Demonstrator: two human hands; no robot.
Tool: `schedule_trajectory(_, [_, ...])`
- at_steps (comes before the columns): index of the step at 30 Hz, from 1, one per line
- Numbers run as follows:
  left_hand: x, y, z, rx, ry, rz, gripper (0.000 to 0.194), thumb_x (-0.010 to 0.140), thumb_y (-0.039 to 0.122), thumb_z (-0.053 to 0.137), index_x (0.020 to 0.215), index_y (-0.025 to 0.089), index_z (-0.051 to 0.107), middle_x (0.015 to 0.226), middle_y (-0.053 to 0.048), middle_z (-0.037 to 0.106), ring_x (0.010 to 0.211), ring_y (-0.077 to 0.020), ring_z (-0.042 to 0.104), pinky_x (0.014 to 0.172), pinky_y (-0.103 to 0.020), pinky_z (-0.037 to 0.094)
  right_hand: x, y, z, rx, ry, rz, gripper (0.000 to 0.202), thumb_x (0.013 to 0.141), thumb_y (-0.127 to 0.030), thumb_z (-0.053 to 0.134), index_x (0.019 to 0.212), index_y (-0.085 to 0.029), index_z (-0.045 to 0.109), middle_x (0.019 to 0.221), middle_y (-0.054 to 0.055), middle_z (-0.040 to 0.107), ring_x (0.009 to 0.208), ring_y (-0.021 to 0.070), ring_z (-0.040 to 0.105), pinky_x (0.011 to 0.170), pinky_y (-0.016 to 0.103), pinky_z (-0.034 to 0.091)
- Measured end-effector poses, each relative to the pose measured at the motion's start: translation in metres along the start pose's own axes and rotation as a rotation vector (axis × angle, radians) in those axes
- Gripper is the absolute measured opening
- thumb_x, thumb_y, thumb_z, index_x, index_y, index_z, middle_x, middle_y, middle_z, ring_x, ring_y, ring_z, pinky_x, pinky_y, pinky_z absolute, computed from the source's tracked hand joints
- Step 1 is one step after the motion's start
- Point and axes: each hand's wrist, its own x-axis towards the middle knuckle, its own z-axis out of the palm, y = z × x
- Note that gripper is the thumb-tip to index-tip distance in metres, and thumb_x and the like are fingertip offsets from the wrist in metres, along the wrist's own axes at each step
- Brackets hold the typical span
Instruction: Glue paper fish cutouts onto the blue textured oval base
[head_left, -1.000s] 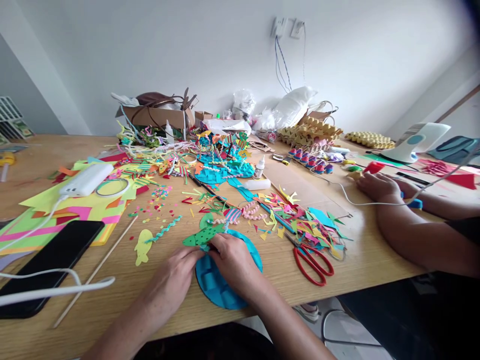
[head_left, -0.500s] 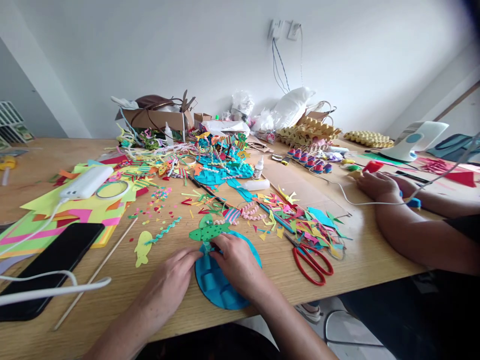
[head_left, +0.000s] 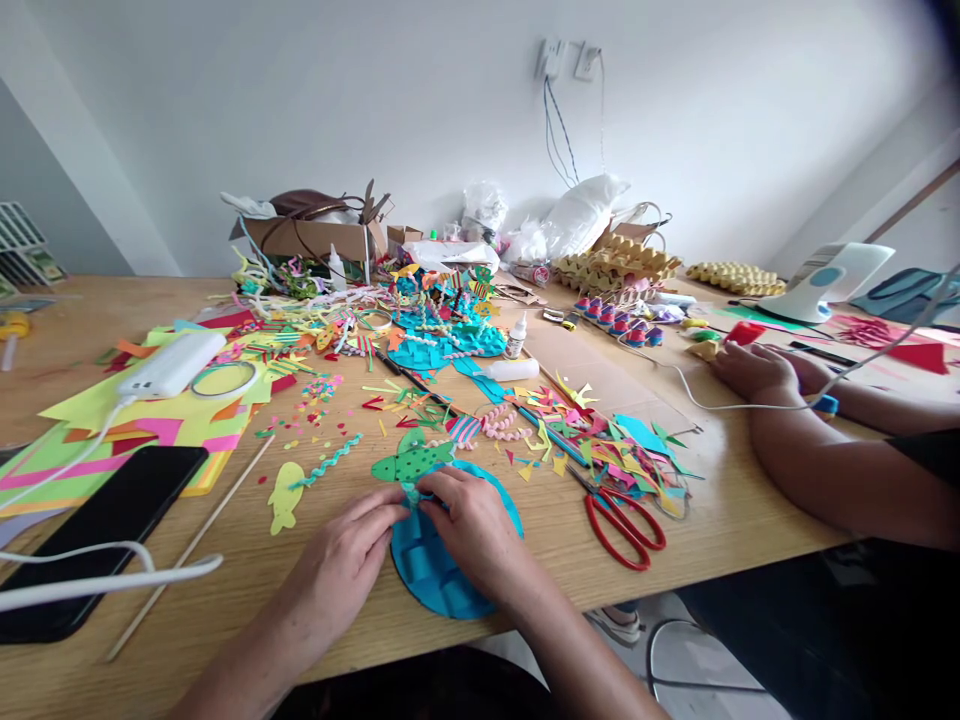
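A blue paper disc (head_left: 450, 570) lies at the table's front edge. Over its upper left part, my left hand (head_left: 360, 530) and my right hand (head_left: 465, 520) meet with bent fingers. Between the fingertips is a small pale green strip (head_left: 412, 494), mostly covered by them; both hands pinch at it. Just beyond the fingertips is a green spotted paper fish (head_left: 416, 462). Left of the hands, a yellow paper fish (head_left: 286, 498) lies with a blue wavy strip (head_left: 334, 460) attached.
Red-handled scissors (head_left: 624, 528) lie right of the disc. Paper scraps (head_left: 637, 450), glue bottles (head_left: 516, 338) and blue paper pieces (head_left: 450, 335) sit further back. A black phone (head_left: 97, 540) and wooden stick (head_left: 191, 548) are at left. Another person's hands (head_left: 757, 372) work at right.
The green spotted fish has shifted slightly left and tilted a little. My left hand's fingers have moved slightly at the strip. The other person's hands have shifted slightly.
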Motion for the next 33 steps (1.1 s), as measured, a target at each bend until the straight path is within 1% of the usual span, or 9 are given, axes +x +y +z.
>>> schedule_trajectory(7, [0.0024,0.0004,0.0018,-0.024,-0.001,0.007,0.04,0.075,0.003,0.036,0.093,0.023,0.067,0.103,-0.003,0.067,0.098,-0.0141,0.061,0.087,-0.026,0.05,0.0011,-0.0004,0.001,-0.019,0.001,-0.017,0.019,0.082,-0.016,0.053,0.097,-0.021,0.064,0.093,0.004,0.065,0.088,0.0149,0.058,0.074,0.021,0.04])
schedule_trajectory(13, [0.0044,0.0019,0.0039,0.011,-0.04,0.026,0.044,0.073,0.002,0.034,0.094,0.02,0.068,0.1,-0.006,0.068,0.098,-0.0165,0.061,0.087,-0.03,0.05,0.0031,0.0011,0.0023,-0.023,-0.01,-0.025,0.019,0.083,-0.015,0.052,0.095,-0.021,0.064,0.09,0.003,0.065,0.087,0.0147,0.058,0.074,0.021,0.04])
schedule_trajectory(18, [0.0056,0.0035,0.0023,0.017,-0.075,0.013,0.046,0.071,0.001,0.035,0.097,0.021,0.067,0.101,-0.005,0.068,0.098,-0.0165,0.061,0.087,-0.03,0.05,0.0022,0.0032,0.0039,-0.031,-0.011,-0.034,0.02,0.083,-0.016,0.051,0.098,-0.023,0.063,0.091,0.003,0.065,0.086,0.0145,0.057,0.073,0.022,0.04])
schedule_trajectory(22, [0.0066,0.0055,0.0026,0.03,-0.062,0.042,0.046,0.071,0.001,0.034,0.095,0.021,0.067,0.096,-0.004,0.068,0.095,-0.0163,0.062,0.085,-0.029,0.052,0.0023,0.0036,0.0036,-0.024,-0.021,-0.035,0.021,0.083,-0.015,0.051,0.099,-0.023,0.063,0.091,0.003,0.065,0.086,0.0146,0.057,0.074,0.021,0.039])
schedule_trajectory(28, [0.0068,0.0077,0.0026,0.058,-0.051,0.069,0.043,0.073,0.003,0.032,0.091,0.02,0.067,0.093,-0.005,0.069,0.092,-0.0169,0.063,0.083,-0.029,0.053,0.0022,0.0024,0.0023,-0.04,-0.027,-0.042,0.018,0.082,-0.014,0.052,0.094,-0.022,0.064,0.088,0.003,0.064,0.085,0.0145,0.057,0.073,0.021,0.039])
schedule_trajectory(33, [0.0054,0.006,0.001,0.068,-0.047,0.08,0.042,0.074,0.004,0.033,0.094,0.02,0.066,0.099,-0.007,0.068,0.097,-0.0182,0.061,0.086,-0.03,0.051,0.0022,0.0023,0.001,-0.062,-0.023,-0.048,0.017,0.082,-0.014,0.053,0.092,-0.021,0.064,0.088,0.002,0.064,0.086,0.0147,0.057,0.072,0.021,0.039])
